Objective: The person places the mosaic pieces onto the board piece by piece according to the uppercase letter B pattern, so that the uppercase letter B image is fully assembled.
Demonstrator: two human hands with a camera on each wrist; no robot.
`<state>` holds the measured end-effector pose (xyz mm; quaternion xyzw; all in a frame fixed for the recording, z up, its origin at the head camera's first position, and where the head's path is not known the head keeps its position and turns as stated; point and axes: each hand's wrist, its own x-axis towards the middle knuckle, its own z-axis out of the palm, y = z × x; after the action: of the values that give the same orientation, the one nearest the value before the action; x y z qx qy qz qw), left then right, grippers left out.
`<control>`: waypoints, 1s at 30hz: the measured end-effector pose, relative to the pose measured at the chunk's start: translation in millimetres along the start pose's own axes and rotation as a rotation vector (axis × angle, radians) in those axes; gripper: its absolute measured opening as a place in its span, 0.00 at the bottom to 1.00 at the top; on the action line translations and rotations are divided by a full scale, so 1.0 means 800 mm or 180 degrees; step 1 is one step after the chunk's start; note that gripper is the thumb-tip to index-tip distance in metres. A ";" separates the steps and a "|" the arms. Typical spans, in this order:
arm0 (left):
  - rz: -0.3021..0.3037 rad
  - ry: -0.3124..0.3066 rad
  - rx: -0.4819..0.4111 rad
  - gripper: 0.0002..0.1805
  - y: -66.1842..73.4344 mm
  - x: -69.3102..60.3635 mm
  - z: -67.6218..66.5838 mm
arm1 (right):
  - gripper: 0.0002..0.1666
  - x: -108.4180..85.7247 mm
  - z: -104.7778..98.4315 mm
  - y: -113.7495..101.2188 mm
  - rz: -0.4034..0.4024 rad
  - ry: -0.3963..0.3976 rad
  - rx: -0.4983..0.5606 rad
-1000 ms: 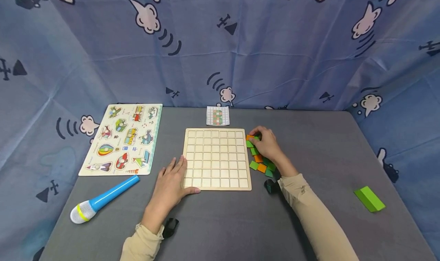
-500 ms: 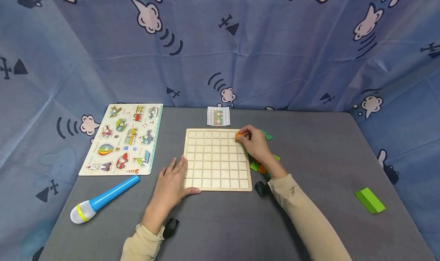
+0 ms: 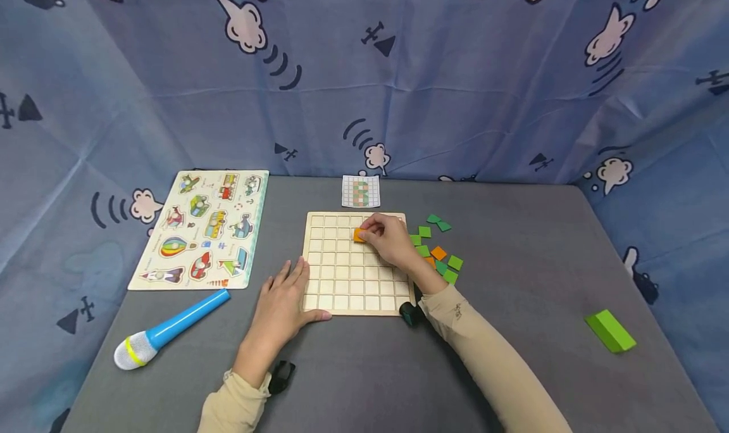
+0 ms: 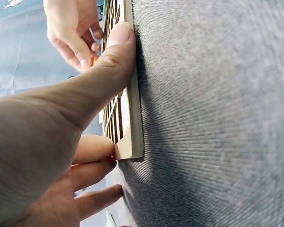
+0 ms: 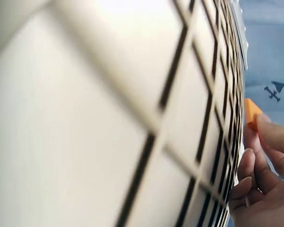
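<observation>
A wooden grid board (image 3: pixel 343 273) lies flat on the grey table. My left hand (image 3: pixel 283 303) rests against its near left corner, thumb along the front edge and straight fingers at the left side; the left wrist view shows the thumb (image 4: pixel 111 59) on the rim. Over the upper middle of the grid, my right hand (image 3: pixel 390 240) pinches an orange square tile (image 3: pixel 358 235) between thumb and fingertips. That tile (image 5: pixel 252 111) also shows in the right wrist view; whether it touches the board, I cannot tell. Several loose green and orange tiles (image 3: pixel 438 253) lie right of the board.
A small printed pattern card (image 3: pixel 361 191) lies behind the board. To the left are a picture puzzle board (image 3: pixel 202 230) and a blue toy microphone (image 3: pixel 171 330). A green block (image 3: pixel 611 331) sits far right. Patterned blue cloth (image 3: pixel 455 91) hangs behind the table.
My right hand has picked an orange tile from the loose tiles and carried it left over the grid, uncovering the tiles. My left hand has stayed at the corner.
</observation>
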<state>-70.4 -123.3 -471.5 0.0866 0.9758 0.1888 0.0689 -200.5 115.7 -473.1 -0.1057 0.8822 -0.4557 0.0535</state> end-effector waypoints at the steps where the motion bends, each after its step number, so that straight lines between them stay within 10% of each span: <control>1: -0.0006 -0.0006 0.0001 0.61 0.000 0.000 0.000 | 0.05 0.002 0.003 -0.002 -0.0009 -0.0026 0.0005; 30: 0.0006 0.0022 -0.0020 0.61 0.001 -0.002 -0.003 | 0.09 0.022 0.032 -0.019 -0.0283 -0.0029 -0.1027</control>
<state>-69.1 -123.5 -469.1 0.0867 0.9753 0.1922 0.0657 -210.6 83.0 -475.7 -0.1540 0.9381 -0.3095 0.0197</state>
